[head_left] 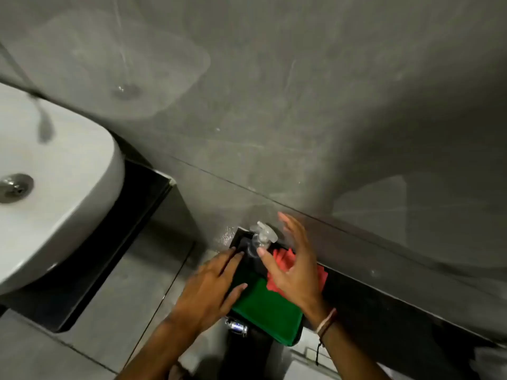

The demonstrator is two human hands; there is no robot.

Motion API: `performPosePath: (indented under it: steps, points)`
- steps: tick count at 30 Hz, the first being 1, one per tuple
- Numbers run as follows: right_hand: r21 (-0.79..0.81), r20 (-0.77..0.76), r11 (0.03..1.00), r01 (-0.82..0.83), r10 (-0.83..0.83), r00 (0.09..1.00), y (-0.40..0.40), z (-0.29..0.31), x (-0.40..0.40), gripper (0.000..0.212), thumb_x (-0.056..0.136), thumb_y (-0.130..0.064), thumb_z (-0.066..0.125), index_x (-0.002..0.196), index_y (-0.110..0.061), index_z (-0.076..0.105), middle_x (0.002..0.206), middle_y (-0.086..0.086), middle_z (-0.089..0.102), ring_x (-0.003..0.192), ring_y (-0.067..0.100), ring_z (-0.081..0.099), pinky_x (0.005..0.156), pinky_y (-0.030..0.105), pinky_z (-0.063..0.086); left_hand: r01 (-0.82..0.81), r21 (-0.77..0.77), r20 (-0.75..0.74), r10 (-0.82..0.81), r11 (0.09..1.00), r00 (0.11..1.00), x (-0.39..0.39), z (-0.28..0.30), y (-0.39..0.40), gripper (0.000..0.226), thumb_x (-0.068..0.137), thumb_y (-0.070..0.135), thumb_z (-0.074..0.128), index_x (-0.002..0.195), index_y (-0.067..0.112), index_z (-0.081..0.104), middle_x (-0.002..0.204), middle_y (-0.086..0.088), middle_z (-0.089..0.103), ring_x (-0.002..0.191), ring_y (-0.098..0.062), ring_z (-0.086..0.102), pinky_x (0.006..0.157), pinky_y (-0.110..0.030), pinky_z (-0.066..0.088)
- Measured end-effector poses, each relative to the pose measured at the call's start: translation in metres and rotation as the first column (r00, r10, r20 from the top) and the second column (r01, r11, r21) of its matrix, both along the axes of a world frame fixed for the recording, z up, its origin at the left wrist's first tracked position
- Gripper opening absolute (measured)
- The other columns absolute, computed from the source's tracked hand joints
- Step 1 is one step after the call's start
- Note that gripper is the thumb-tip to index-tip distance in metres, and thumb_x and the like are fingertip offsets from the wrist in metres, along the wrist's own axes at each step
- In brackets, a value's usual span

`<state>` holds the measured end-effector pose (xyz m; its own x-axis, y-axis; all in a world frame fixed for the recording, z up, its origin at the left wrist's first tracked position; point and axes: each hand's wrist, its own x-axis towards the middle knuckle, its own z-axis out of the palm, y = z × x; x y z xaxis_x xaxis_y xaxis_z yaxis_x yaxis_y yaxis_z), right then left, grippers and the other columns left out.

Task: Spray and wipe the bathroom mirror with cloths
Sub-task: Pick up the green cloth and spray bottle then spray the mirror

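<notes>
a clear spray bottle [259, 239] was seen standing on a dark ledge [384, 303], just beyond the fingertips of both hands. the right hand [295, 266] was held spread wide open above the ledge, fingers apart, its thumb tip close beside the bottle's neck; nothing was gripped in it, and contact with the bottle could not be made out through the blur. the left hand [212, 286] was laid flat and open, fingers stretched toward the bottle's base, with nothing held.

under the right palm a red cloth [282, 256] was partly hidden, crumpled just behind the bottle. a green cloth [267, 305] was spread flat between the two wrists, its near edge overhanging the ledge. below the left wrist a small metal fitting [236, 326] was visible.

far to the left of the left hand a white basin [55, 193] with a metal drain [15, 187] was set on a dark counter [131, 229]. a grey tiled wall [301, 105] was spread beyond both hands.

the bottle was stood roughly upright, its long axis tipped slightly away, and its trigger head was pointed to the right, toward the right hand's fingers.
</notes>
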<state>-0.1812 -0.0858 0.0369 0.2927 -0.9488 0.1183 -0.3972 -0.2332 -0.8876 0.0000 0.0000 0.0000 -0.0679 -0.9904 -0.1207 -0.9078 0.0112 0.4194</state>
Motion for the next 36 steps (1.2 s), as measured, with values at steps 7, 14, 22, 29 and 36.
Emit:
performPosePath:
  steps: [7,14,22,29,36]
  points:
    - [0.260,0.062,0.947,-0.191,0.180,0.982,-0.039,-0.049,0.027,0.062,0.084,-0.021,0.081,0.142,-0.025,0.058,0.134,-0.004,0.068,0.122,0.004,0.065,0.104,0.017,0.051,0.232,0.387,0.105,-0.293,0.892,0.950,-0.010,-0.067,-0.055,0.076,0.089,0.035,0.064,0.151,0.017,0.023,0.152,-0.012,0.043,0.132,-0.036,0.048,0.109,-0.047,0.041]
    - [-0.020,-0.103,0.975,-0.219,0.216,0.971,-0.036,-0.069,0.047,0.044,0.096,-0.034,0.063,0.132,-0.009,0.062,0.119,0.004,0.064,0.111,-0.012,0.055,0.095,0.004,0.044,0.032,0.464,0.153,-0.116,0.885,0.981,-0.028,-0.086,-0.050,0.051,0.085,0.029,0.066,0.132,0.018,0.051,0.138,-0.010,0.056,0.127,-0.031,0.051,0.106,-0.045,0.038]
    - [-0.234,0.083,0.965,-0.120,0.143,0.986,-0.032,0.001,0.082,0.067,0.096,-0.065,0.041,0.092,-0.002,0.063,0.086,0.003,0.056,0.073,0.003,0.050,0.069,0.013,0.040,-0.284,0.412,-0.637,0.497,0.866,0.589,0.037,-0.006,-0.019,0.034,0.058,0.012,0.087,0.089,0.012,0.071,0.090,-0.004,0.072,0.084,-0.014,0.067,0.073,-0.021,0.054]
    - [-0.232,0.469,0.972,-0.048,0.154,0.870,-0.032,0.177,0.147,0.076,0.086,-0.086,0.015,0.082,-0.029,0.066,0.069,0.004,0.062,0.047,0.026,0.060,0.052,0.043,0.049,-0.630,0.151,-0.920,0.341,0.762,0.191,0.115,0.204,-0.009,0.044,0.049,0.031,0.094,0.082,0.006,0.078,0.073,-0.011,0.077,0.070,-0.022,0.070,0.064,-0.029,0.059]
    - [-0.292,0.596,0.946,-0.138,0.293,0.747,-0.006,0.328,0.197,0.094,0.072,-0.098,0.013,0.072,-0.026,0.073,0.044,0.015,0.060,0.037,0.022,0.058,0.049,0.028,0.046,-0.634,-0.038,-0.997,0.015,0.773,0.079,0.173,0.402,-0.030,0.029,0.086,0.025,0.067,0.110,0.010,0.070,0.109,-0.019,0.076,0.093,-0.027,0.074,0.078,-0.037,0.064]
